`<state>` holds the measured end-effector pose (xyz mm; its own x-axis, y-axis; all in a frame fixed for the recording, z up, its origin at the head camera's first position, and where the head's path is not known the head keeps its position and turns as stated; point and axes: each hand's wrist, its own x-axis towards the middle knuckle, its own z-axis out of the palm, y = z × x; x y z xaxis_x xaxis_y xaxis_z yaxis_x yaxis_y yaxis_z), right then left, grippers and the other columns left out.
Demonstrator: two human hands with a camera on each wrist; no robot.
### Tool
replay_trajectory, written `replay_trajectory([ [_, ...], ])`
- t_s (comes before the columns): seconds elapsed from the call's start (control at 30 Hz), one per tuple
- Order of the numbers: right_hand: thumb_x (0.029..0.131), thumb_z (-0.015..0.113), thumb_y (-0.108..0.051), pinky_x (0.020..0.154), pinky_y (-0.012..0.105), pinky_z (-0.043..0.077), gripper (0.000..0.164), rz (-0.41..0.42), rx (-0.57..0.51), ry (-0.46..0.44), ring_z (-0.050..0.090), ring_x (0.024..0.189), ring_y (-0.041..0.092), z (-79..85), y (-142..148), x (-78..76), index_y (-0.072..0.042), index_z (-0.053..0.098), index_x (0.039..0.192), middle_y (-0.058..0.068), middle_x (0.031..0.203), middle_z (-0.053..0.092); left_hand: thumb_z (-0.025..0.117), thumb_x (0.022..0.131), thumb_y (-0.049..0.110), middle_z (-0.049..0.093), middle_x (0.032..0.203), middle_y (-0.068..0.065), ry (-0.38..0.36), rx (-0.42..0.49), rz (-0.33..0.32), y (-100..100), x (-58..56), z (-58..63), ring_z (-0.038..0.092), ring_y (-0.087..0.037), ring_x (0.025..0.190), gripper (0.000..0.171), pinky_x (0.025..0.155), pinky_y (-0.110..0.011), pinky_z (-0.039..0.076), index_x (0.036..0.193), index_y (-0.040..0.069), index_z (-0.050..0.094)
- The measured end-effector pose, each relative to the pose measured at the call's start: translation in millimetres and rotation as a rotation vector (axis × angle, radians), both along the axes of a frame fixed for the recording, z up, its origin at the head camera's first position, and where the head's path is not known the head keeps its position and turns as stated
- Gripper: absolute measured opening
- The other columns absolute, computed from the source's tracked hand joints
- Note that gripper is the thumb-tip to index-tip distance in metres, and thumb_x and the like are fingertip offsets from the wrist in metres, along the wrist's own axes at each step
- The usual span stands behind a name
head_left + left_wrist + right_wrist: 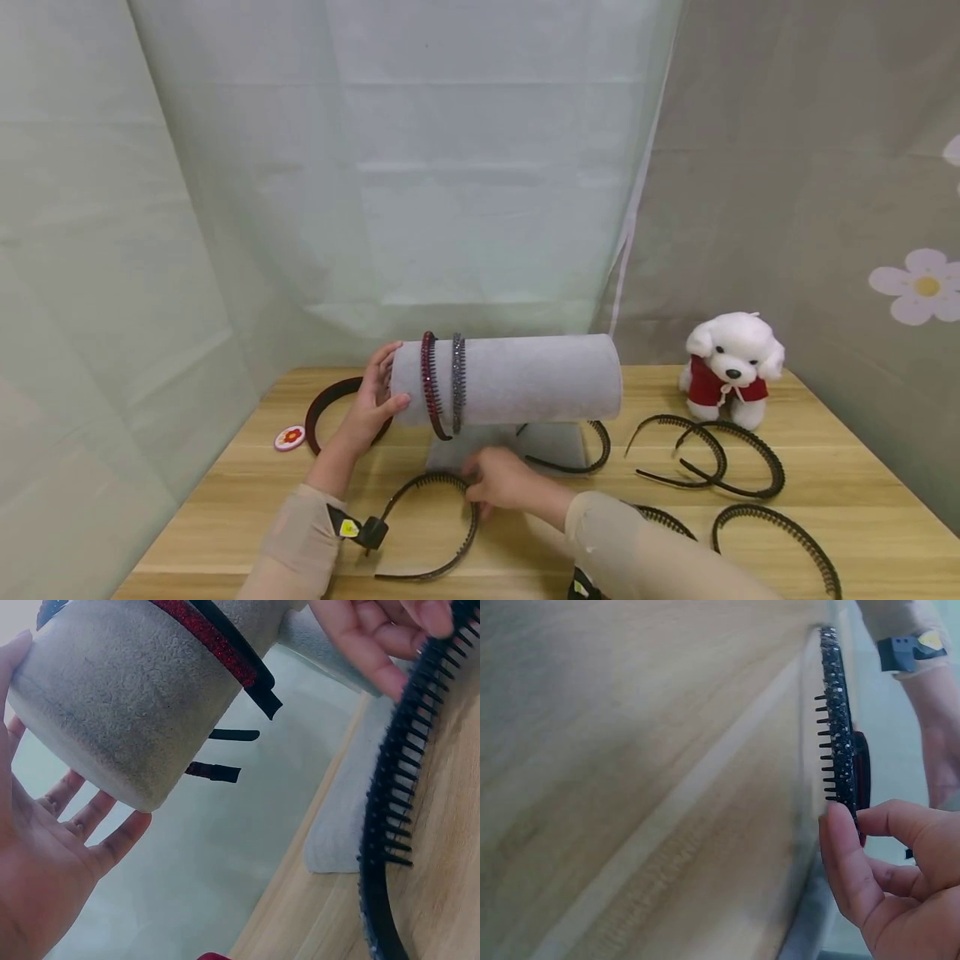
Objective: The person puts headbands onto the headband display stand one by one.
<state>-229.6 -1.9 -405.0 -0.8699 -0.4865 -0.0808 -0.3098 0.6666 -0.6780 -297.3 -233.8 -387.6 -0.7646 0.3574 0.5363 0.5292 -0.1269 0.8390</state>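
Note:
My left hand [367,408] grips the left end of a grey padded cylinder [540,379], a headband display stand, with the thumb in front and the fingers round the end. In the left wrist view those fingers [120,832] touch its rim. On the cylinder sit a red glittery headband [430,379] and a dark, sparkling toothed one [458,383], side by side. Low in front of the stand, my right hand [502,479] pinches a black toothed headband [840,712] by its side, between thumb and fingers. Shiny stones cover its outer face, and its ends point left in the head view.
Behind the left hand lies a wide dark red headband [318,412], near a round flower badge [289,437]. Several black toothed headbands [776,467] lie on the right of the wooden table [225,517]. A white plush dog [731,367] in red stands at the back right.

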Motion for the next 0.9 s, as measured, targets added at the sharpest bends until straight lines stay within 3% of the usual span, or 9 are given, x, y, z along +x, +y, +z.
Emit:
replay_trajectory([
  [0.13, 0.081, 0.067, 0.002, 0.059, 0.024, 0.054, 0.025, 0.015, -0.087, -0.042, 0.069, 0.057, 0.030, 4.7, 7.2, -1.1, 0.009, 0.066, 0.105, 0.021, 0.090, 0.070, 0.061, 0.093, 0.021, 0.033, 0.143, 0.008, -0.002, -0.001, 0.006, -0.6, 0.3, -0.3, 0.043, -0.004, 0.120, 0.067, 0.089, -0.019, 0.045, 0.148, 0.027, 0.022],
  [0.23, 0.082, 0.065, 0.003, 0.058, 0.030, 0.055, 0.024, 0.033, -0.147, -0.068, 0.069, 0.060, 0.033, 8.7, 14.1, -1.3, 0.013, 0.065, 0.104, 0.026, 0.098, 0.068, 0.061, 0.093, 0.020, 0.033, 0.143, 0.008, -0.002, -0.004, 0.007, -0.7, 0.2, -0.4, 0.043, -0.004, 0.120, 0.067, 0.088, -0.019, 0.045, 0.148, 0.026, 0.022],
  [0.53, 0.086, 0.064, 0.000, 0.060, 0.040, 0.056, 0.019, 0.051, -0.230, -0.104, 0.066, 0.060, 0.025, 22.7, 32.3, 0.0, 0.008, 0.064, 0.103, 0.014, 0.087, 0.068, 0.061, 0.093, 0.023, 0.032, 0.143, 0.008, -0.013, -0.017, 0.010, -0.3, 0.5, 0.0, 0.044, -0.004, 0.119, 0.068, 0.087, -0.020, 0.046, 0.148, 0.026, 0.021],
  [0.73, 0.086, 0.065, -0.002, 0.061, 0.041, 0.056, 0.018, 0.083, -0.245, -0.087, 0.065, 0.060, 0.023, 32.6, 42.8, 5.5, 0.005, 0.062, 0.102, 0.023, 0.093, 0.069, 0.061, 0.093, 0.022, 0.032, 0.143, 0.008, -0.016, -0.027, 0.022, -0.1, 1.9, 0.2, 0.044, -0.004, 0.118, 0.068, 0.087, -0.020, 0.046, 0.148, 0.025, 0.021],
  [0.9, 0.086, 0.064, -0.002, 0.059, 0.039, 0.056, 0.017, 0.115, -0.249, -0.099, 0.066, 0.062, 0.029, 43.9, 53.1, 12.2, 0.003, 0.060, 0.102, 0.023, 0.089, 0.070, 0.062, 0.093, 0.022, 0.032, 0.143, 0.008, -0.014, -0.023, 0.019, 0.0, 1.5, 0.6, 0.043, -0.004, 0.120, 0.068, 0.088, -0.020, 0.045, 0.148, 0.026, 0.021],
])
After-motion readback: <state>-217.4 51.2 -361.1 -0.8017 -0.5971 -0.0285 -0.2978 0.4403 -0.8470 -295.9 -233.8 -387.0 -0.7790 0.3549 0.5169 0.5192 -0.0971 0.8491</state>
